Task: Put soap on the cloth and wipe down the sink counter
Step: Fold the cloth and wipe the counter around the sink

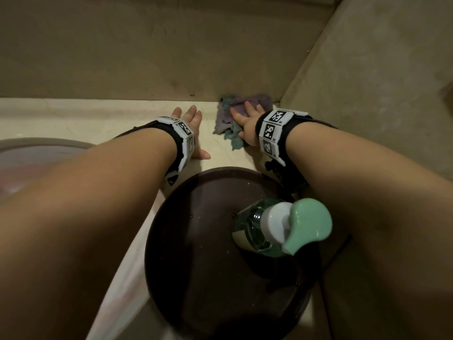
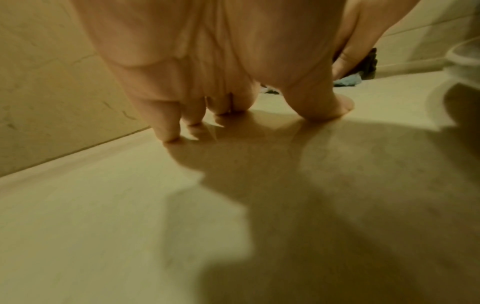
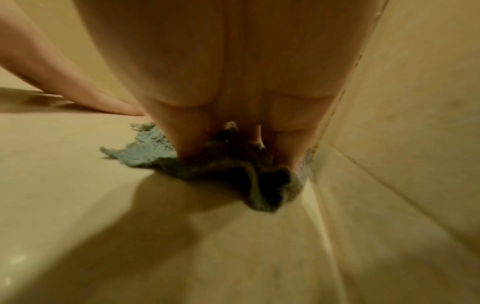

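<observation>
Purple and teal, the cloth (image 1: 239,119) lies crumpled in the upper middle of the head view, pushed into the far corner where the pale surface (image 1: 122,119) meets the walls. Your right hand (image 1: 246,125) presses flat on it, fingers straight and spread rather than clamped, which suits a wiping stroke into the corner. Your left hand (image 1: 193,128) rests palm down on the bare surface just beside the cloth, fingers apart and holding nothing, likely bracing your reach. Lower right, the soap dispenser (image 1: 282,227) stands on a dark round tray (image 1: 196,241), near your right forearm and well apart from the cloth. Whether soap is on the cloth cannot be made out. The sink basin (image 1: 36,153) is cut off at the left edge, and both wrist views are blurred.
</observation>
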Demonstrator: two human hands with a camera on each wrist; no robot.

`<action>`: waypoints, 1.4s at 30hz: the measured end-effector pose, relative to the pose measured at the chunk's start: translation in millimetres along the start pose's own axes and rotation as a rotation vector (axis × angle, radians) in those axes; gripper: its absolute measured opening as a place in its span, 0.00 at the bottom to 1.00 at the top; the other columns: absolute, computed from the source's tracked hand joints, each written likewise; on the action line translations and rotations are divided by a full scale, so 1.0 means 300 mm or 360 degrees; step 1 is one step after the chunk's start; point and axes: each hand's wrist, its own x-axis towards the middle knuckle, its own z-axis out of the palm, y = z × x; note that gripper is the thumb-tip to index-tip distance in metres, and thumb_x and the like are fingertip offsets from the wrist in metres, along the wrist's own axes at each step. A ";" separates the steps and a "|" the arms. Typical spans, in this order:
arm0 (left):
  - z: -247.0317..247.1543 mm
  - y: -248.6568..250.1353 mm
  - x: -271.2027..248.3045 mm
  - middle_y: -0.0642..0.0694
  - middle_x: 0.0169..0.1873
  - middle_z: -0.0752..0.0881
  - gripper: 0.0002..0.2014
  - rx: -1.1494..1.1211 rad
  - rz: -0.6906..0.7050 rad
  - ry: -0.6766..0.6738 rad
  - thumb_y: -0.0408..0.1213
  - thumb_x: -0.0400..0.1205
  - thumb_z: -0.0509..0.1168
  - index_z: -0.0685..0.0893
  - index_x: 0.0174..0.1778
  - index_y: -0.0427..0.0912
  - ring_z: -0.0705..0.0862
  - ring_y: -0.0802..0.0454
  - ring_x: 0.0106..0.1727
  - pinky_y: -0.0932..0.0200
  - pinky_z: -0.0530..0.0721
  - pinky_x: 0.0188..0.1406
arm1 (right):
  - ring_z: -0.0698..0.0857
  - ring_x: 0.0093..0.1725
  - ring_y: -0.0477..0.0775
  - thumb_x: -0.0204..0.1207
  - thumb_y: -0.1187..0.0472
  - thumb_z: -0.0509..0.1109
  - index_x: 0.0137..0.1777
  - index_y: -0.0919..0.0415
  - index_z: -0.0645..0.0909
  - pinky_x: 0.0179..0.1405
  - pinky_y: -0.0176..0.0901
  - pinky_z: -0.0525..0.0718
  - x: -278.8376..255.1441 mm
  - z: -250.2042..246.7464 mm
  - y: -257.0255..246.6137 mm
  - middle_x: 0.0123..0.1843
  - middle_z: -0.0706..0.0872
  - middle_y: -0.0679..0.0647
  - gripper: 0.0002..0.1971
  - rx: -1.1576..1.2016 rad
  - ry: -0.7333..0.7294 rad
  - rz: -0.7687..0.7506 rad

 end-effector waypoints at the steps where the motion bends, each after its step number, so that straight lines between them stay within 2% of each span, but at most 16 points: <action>1: -0.001 0.002 -0.001 0.51 0.84 0.35 0.58 0.0000 -0.0004 -0.0005 0.66 0.71 0.66 0.35 0.84 0.47 0.39 0.42 0.86 0.39 0.49 0.82 | 0.43 0.84 0.67 0.84 0.49 0.51 0.83 0.43 0.36 0.81 0.63 0.46 0.003 0.004 0.019 0.86 0.37 0.56 0.34 -0.0012 -0.0012 0.0060; 7: -0.005 -0.002 -0.007 0.51 0.84 0.35 0.58 0.0004 -0.0003 -0.0006 0.66 0.71 0.65 0.35 0.84 0.46 0.39 0.42 0.86 0.39 0.49 0.82 | 0.45 0.84 0.68 0.84 0.47 0.50 0.83 0.48 0.35 0.81 0.63 0.47 0.010 0.013 0.069 0.86 0.38 0.60 0.34 -0.0091 -0.0028 0.0187; 12: -0.004 0.001 -0.002 0.51 0.84 0.35 0.57 0.0015 0.0001 -0.0006 0.66 0.71 0.65 0.35 0.84 0.47 0.39 0.42 0.86 0.38 0.49 0.82 | 0.43 0.84 0.66 0.84 0.49 0.49 0.84 0.50 0.37 0.82 0.61 0.45 -0.024 0.032 0.088 0.85 0.38 0.61 0.33 -0.0084 0.0019 0.0135; 20: -0.013 0.007 -0.020 0.50 0.84 0.35 0.55 0.0035 -0.0002 -0.0009 0.66 0.73 0.64 0.35 0.84 0.46 0.40 0.41 0.86 0.38 0.49 0.82 | 0.46 0.84 0.68 0.81 0.45 0.58 0.83 0.47 0.33 0.81 0.63 0.50 -0.114 0.108 0.086 0.85 0.37 0.62 0.41 -0.0193 -0.0117 0.0087; 25: -0.005 0.001 -0.012 0.50 0.84 0.36 0.56 0.0031 0.0014 0.0003 0.65 0.73 0.64 0.35 0.84 0.46 0.40 0.41 0.86 0.38 0.50 0.82 | 0.47 0.84 0.68 0.77 0.46 0.66 0.81 0.44 0.30 0.80 0.64 0.53 -0.102 0.129 0.075 0.85 0.36 0.61 0.48 -0.0263 -0.0179 0.0149; 28: 0.002 -0.002 0.001 0.50 0.84 0.36 0.56 0.0037 0.0013 0.0012 0.66 0.72 0.64 0.35 0.84 0.46 0.40 0.40 0.86 0.38 0.50 0.82 | 0.50 0.83 0.70 0.78 0.46 0.64 0.81 0.45 0.29 0.80 0.66 0.55 -0.087 0.108 0.072 0.85 0.36 0.63 0.47 -0.0312 -0.0186 0.0123; 32: 0.004 -0.005 0.008 0.50 0.84 0.36 0.57 0.0035 0.0010 0.0004 0.67 0.71 0.64 0.35 0.84 0.46 0.40 0.40 0.86 0.39 0.50 0.83 | 0.48 0.84 0.69 0.78 0.47 0.66 0.80 0.44 0.27 0.77 0.72 0.58 -0.045 0.061 0.067 0.85 0.36 0.62 0.49 -0.0379 -0.0183 0.0162; 37: 0.006 -0.007 0.014 0.50 0.84 0.35 0.57 0.0021 0.0020 0.0008 0.67 0.71 0.64 0.35 0.83 0.47 0.39 0.41 0.86 0.38 0.49 0.82 | 0.45 0.84 0.66 0.80 0.51 0.65 0.83 0.49 0.32 0.80 0.67 0.56 -0.032 -0.002 0.059 0.85 0.35 0.57 0.45 -0.0407 -0.0082 0.0164; 42: 0.010 -0.012 0.018 0.51 0.84 0.35 0.57 0.0002 0.0016 0.0007 0.66 0.71 0.65 0.35 0.83 0.48 0.39 0.42 0.86 0.38 0.49 0.82 | 0.48 0.83 0.70 0.79 0.50 0.66 0.83 0.48 0.32 0.77 0.71 0.61 0.017 -0.017 0.030 0.86 0.38 0.57 0.46 -0.0376 -0.0108 0.0175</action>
